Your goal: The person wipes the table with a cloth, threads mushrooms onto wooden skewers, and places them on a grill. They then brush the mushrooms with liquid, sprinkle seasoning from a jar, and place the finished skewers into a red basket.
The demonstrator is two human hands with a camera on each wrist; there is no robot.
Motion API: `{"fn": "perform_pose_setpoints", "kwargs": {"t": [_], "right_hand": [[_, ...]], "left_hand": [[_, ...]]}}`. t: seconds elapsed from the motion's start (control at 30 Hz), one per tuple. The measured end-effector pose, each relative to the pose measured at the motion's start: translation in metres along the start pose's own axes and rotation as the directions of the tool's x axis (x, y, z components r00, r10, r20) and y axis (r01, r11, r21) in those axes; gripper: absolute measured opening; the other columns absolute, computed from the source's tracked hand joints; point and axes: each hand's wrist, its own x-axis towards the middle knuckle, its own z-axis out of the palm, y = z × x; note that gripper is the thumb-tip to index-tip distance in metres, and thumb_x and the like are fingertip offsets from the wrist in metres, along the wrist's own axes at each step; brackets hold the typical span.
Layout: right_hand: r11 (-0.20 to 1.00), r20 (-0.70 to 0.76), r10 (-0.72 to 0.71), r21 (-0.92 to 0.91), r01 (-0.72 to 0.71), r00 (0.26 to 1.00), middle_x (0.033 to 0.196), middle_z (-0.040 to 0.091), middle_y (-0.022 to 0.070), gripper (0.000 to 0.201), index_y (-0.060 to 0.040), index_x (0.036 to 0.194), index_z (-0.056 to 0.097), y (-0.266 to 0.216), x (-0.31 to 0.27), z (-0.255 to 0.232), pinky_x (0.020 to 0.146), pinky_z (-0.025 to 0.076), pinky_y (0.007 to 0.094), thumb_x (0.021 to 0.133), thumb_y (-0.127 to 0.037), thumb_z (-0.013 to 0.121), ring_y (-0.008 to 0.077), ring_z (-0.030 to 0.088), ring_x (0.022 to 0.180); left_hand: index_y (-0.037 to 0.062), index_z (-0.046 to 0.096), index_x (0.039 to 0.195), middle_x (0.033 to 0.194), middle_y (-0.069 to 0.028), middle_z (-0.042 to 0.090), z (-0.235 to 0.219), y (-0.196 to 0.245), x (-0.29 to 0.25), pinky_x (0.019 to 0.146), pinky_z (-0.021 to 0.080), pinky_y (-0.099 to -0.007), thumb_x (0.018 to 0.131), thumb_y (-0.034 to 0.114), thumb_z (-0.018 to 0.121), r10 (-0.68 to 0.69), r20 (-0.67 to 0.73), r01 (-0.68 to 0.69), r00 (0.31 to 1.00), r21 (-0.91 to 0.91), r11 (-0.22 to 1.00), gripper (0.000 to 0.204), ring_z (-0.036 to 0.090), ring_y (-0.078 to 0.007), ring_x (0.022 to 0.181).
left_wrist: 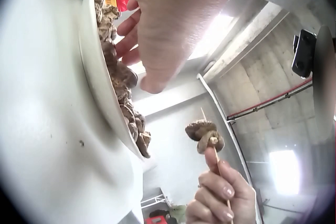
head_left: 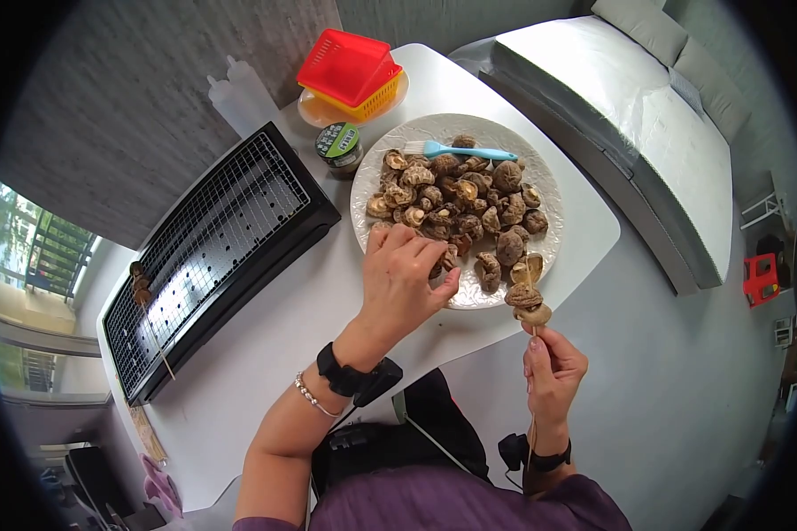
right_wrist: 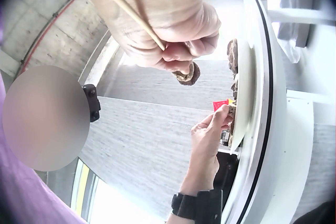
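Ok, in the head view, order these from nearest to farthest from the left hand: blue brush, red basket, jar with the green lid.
1. Blue brush, on the plate's far side.
2. Jar with the green lid, beside the plate, slightly farther than the brush.
3. Red basket, at the table's far edge.

I am in a home, in a living space where food is being made ready for grilling. I sit at a white table [head_left: 266, 354] with a black tabletop grill [head_left: 212, 248] on it, and to the right of the grill a plate [head_left: 363, 190] heaped with mushrooms [head_left: 456, 203]. Behind the grill stand two squeeze bottles [head_left: 235, 93] and stacked red and yellow baskets [head_left: 350, 71]. Right of the table is a sofa [head_left: 629, 115], left a window [head_left: 35, 239].
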Motion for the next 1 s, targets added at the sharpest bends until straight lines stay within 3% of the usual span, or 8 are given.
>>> {"fn": "perform_pose_setpoints", "kwargs": {"t": [0.13,0.3,0.37,0.47,0.7,0.77,0.9,1.0], "right_hand": [[1.0,0.007,0.0,0.005,0.0,1.0,0.062,0.053,-0.0001,0.018,0.0083,0.101,0.062,0.002,0.0,0.0,0.046,0.034,0.0178,0.087,0.001,0.054,0.0043,0.045,0.051],[1.0,0.001,0.01,0.016,-0.01,1.0,0.062,0.053,-0.0001,0.018,0.0083,0.101,0.062,0.001,0.0,0.003,0.045,0.034,0.0179,0.087,0.001,0.054,0.0043,0.045,0.051],[1.0,0.002,0.015,0.02,-0.015,1.0,0.062,0.053,-0.0001,0.018,0.0083,0.102,0.062,0.002,0.0,0.004,0.045,0.034,0.0179,0.087,0.001,0.054,0.0043,0.045,0.051],[1.0,0.012,0.015,0.01,-0.015,1.0,0.062,0.053,-0.0002,0.019,0.0081,0.103,0.061,0.003,0.0,0.004,0.046,0.034,0.0178,0.087,0.0,0.054,0.0043,0.045,0.051],[1.0,0.009,0.026,0.014,-0.026,1.0,0.062,0.053,-0.0002,0.02,0.0078,0.103,0.061,0.005,0.0,0.003,0.046,0.034,0.0178,0.086,0.001,0.055,0.0042,0.045,0.051],[0.999,0.006,0.033,0.009,-0.033,0.999,0.063,0.053,-0.0001,0.02,0.0078,0.103,0.061,0.006,0.0,0.003,0.046,0.034,0.0178,0.086,0.001,0.055,0.0042,0.045,0.051],[1.0,-0.001,0.01,-0.003,-0.01,1.0,0.059,0.05,-0.0013,0.02,0.0082,0.102,0.061,0.008,0.003,0.009,0.042,0.031,0.0172,0.087,-0.001,0.053,0.0033,0.041,0.047],[1.0,-0.006,-0.016,-0.018,0.016,1.0,0.055,0.047,-0.0024,0.02,0.0085,0.102,0.061,0.008,0.003,0.012,0.038,0.027,0.0165,0.088,-0.004,0.052,0.0024,0.037,0.044]], "left_hand": [[0.0095,0.066,0.078,0.074,-0.0013,0.064,0.0,-0.018,0.004,0.079,0.037,-0.0339,0.069,0.015,0.072,-0.076,-0.11,0.066,0.991,-0.088,0.994,0.012,0.054,-0.0206,0.081],[0.0099,0.066,0.078,0.088,-0.001,0.061,0.003,-0.032,0.017,0.078,0.036,-0.0335,0.067,0.01,0.069,-0.034,-0.133,0.039,0.991,0.036,0.999,0.012,0.052,-0.0203,0.088],[0.0098,0.066,0.076,0.09,-0.001,0.058,0.006,-0.03,0.019,0.082,0.034,-0.0351,0.066,0.01,0.069,-0.001,-0.007,0.001,1.0,0.017,1.0,0.011,0.051,-0.0204,0.09],[0.0103,0.066,0.072,0.086,-0.001,0.057,0.005,-0.025,0.024,0.084,0.032,-0.0364,0.065,0.012,0.07,-0.009,0.043,0.007,0.999,0.036,0.999,0.009,0.051,-0.0203,0.089],[0.0114,0.067,0.07,0.084,-0.0006,0.057,0.006,-0.026,0.024,0.084,0.031,-0.0358,0.062,0.018,0.075,-0.017,0.029,0.018,0.999,-0.012,1.0,0.013,0.05,-0.0195,0.089],[0.0114,0.067,0.076,0.085,-0.0006,0.057,-0.005,-0.016,0.023,0.085,0.031,-0.0362,0.06,0.021,0.077,0.062,0.197,-0.031,0.978,-0.157,0.987,0.021,0.05,-0.0193,0.089],[0.0102,0.065,0.091,0.082,-0.0014,0.058,0.001,0.004,0.014,0.084,0.033,-0.035,0.058,0.025,0.078,0.098,0.178,-0.093,0.979,-0.033,0.995,0.038,0.051,-0.0192,0.086],[0.0101,0.065,0.09,0.082,-0.0019,0.059,0.009,0.004,0.009,0.086,0.031,-0.0348,0.06,0.024,0.078,0.056,0.163,-0.045,0.985,-0.07,0.997,0.035,0.05,-0.0201,0.087]]}}
